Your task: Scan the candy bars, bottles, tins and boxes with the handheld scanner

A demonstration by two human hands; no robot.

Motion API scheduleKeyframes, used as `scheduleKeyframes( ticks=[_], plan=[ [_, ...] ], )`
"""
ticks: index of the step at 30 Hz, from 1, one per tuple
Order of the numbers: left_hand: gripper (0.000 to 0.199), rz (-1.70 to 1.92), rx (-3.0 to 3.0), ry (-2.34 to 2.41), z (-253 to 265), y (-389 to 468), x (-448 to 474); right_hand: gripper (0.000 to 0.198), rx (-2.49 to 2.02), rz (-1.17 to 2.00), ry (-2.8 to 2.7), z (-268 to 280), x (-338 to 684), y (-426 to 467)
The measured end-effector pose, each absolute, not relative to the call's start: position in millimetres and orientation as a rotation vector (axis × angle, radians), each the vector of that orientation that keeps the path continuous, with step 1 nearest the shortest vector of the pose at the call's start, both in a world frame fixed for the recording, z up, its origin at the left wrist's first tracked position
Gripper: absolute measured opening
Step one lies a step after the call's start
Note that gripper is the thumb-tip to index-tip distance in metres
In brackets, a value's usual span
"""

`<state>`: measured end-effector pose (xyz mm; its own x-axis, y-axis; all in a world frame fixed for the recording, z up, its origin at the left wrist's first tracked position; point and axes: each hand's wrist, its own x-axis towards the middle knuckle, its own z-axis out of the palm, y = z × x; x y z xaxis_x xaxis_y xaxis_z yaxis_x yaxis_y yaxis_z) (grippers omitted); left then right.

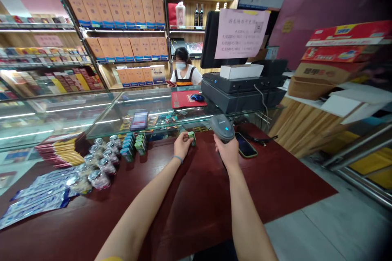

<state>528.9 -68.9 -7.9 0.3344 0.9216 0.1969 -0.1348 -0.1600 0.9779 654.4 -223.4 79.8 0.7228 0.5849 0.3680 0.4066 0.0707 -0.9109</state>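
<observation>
My left hand (pixel 181 145) pinches a small green container (pixel 192 138) just above the dark red counter (pixel 202 195); whether it touches the surface I cannot tell. Wrapped round the handle of a grey barcode scanner (pixel 223 127) is my right hand (pixel 228 153). A blue light glows on the scanner's top, and its head points toward the far side. A phone (pixel 246 145) lies on the counter just right of my right hand. Left of my left hand, similar small green containers (pixel 141 143) and blue-green ones (pixel 128 147) stand in rows.
Lidded jars (pixel 99 178), blue-white packets (pixel 39 195) and a stack of yellow-red packs (pixel 65 151) fill the left side. Behind runs a glass display case (pixel 107 110) with a mouse (pixel 197 97) on a red mat. A black monitor (pixel 210 40) and a seated person (pixel 185 74) are beyond.
</observation>
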Motion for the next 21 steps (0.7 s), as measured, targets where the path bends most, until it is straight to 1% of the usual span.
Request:
scheduleKeyframes(
  ticks=[5,13,21],
  plan=[
    [0.029,1.101,1.429,0.811,-9,-56,567,0.036,-1.497,0.185,-0.680,80,658,-225],
    [0.028,1.154,1.534,0.857,-16,-43,608,0.031,-1.465,0.184,-0.659,80,659,-225],
    [0.023,1.202,1.597,0.920,-17,-40,621,0.035,-1.472,0.195,-0.676,80,658,-226]
  ],
)
